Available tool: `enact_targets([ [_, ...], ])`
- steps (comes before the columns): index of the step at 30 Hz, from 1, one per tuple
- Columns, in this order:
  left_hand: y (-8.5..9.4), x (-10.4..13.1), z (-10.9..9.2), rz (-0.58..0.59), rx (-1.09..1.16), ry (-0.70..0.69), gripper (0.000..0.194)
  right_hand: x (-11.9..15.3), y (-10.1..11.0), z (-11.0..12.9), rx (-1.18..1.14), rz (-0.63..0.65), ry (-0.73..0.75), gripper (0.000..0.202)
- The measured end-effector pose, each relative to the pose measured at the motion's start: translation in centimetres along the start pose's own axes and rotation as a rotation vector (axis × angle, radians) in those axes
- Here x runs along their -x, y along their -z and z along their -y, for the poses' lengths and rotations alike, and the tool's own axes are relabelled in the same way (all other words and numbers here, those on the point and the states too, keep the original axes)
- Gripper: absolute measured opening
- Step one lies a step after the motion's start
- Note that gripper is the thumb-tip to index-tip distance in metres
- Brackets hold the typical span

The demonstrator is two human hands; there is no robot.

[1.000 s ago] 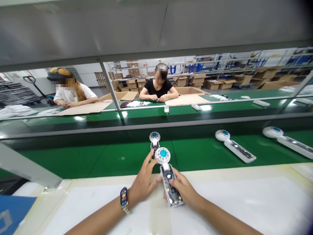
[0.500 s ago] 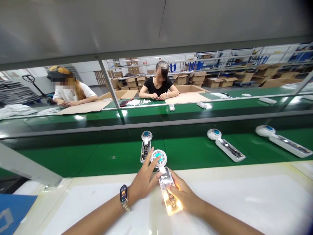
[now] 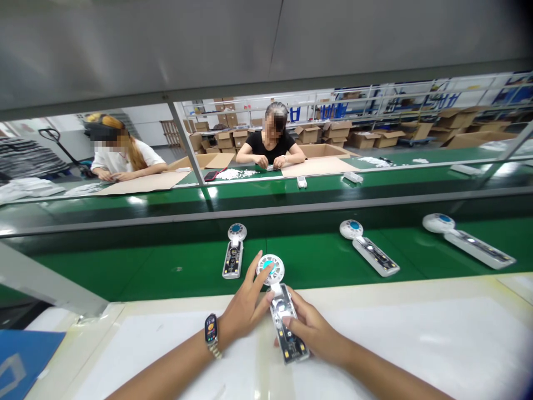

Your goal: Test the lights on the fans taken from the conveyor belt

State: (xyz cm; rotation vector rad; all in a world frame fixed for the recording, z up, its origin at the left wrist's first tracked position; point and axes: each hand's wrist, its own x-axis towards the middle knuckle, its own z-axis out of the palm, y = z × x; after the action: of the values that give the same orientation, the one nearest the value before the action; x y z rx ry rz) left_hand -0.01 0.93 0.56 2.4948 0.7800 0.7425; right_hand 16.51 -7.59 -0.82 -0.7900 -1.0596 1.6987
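A white handheld fan-like device (image 3: 276, 289) is held at a tilt over the front edge of the white worktop. Its round head has slots and a blue centre, and a circuit board with small unlit lamps shows through its clear body. My right hand (image 3: 317, 332) wraps the body from the right, thumb on its front face. From the left, my left hand (image 3: 245, 306) steadies the head and neck, one fingertip on the blue centre and the thumb by the neck. A similar device (image 3: 233, 259) lies on the green belt just beyond my left hand.
Two more such devices (image 3: 375, 256) (image 3: 478, 248) lie on the green belt (image 3: 166, 255) to the right. A metal rail (image 3: 291, 206) divides it from a farther belt where two co-workers sit. At left stand a metal post (image 3: 54, 280) and a blue item (image 3: 25, 361).
The lamps in the held device have gone from glowing orange to dark. Devices on the near belt have shifted left, while white parts on the far belt have shifted right.
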Motion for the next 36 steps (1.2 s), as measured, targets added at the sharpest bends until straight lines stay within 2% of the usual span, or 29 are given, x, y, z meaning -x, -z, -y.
enact_targets([
  [8, 0.2, -0.1, -0.1, 0.005, -0.002, -0.025, 0.05, 0.2, -0.2, 0.6, 0.051, 0.046, 0.031, 0.061],
  [18, 0.1, -0.1, -0.1, 0.018, -0.008, -0.008, 0.05, 0.2, -0.4, 0.6, 0.043, 0.021, 0.009, 0.067],
  [29, 0.2, -0.1, -0.2, 0.022, 0.0, 0.011, 0.049, 0.1, -0.7, 1.2, 0.045, 0.012, 0.018, 0.065],
  [36, 0.1, 0.0, -0.2, -0.028, -0.102, -0.002, 0.05, 0.1, -0.5, 0.7, 0.026, -0.008, 0.02, 0.062],
])
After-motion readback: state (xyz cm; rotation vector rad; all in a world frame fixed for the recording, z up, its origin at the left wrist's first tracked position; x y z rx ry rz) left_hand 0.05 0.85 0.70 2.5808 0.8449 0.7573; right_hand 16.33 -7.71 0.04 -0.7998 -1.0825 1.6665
